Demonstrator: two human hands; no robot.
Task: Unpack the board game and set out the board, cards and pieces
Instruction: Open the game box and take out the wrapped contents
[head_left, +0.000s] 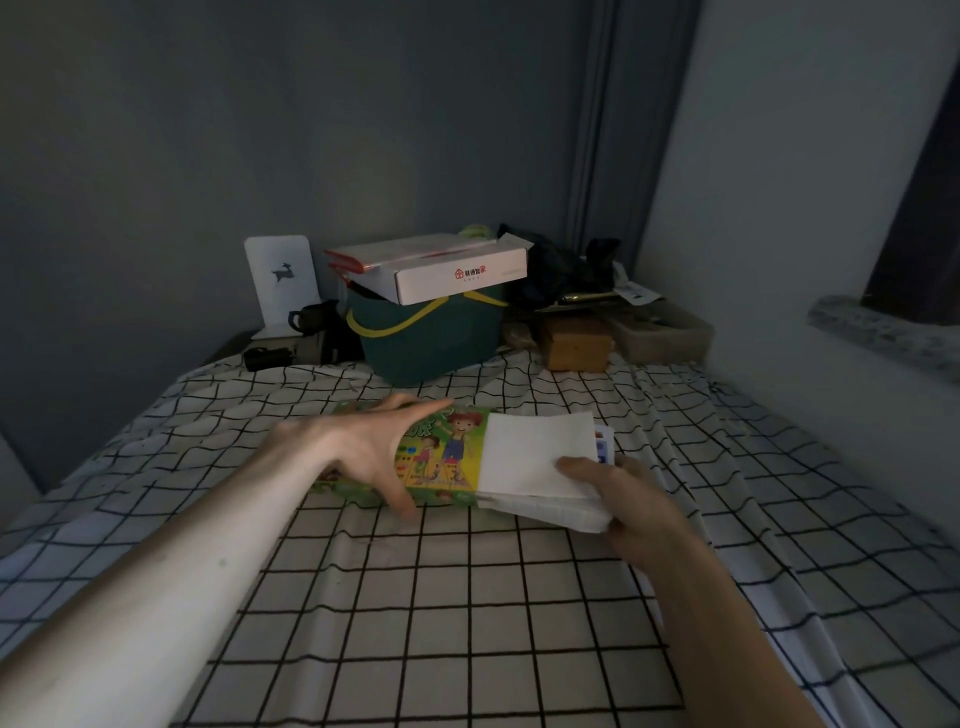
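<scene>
A flat green board game box (441, 452) with cartoon children on its lid lies on the checked cloth. My left hand (363, 447) spans its left part, fingers over the far edge and thumb at the near edge. A white folded stack (535, 457) sticks out of the box's right end, and my right hand (618, 499) grips it, thumb on top. Small blue-printed cards (602, 441) peek out behind the stack's far right corner.
The checked cloth (467, 597) covers the whole surface. At the back stand a dark green basket (431, 343) with yellow handles, a white carton (441, 270) on top, a white deer card (280, 280), a dark mug (311, 317) and a brown box (576, 343).
</scene>
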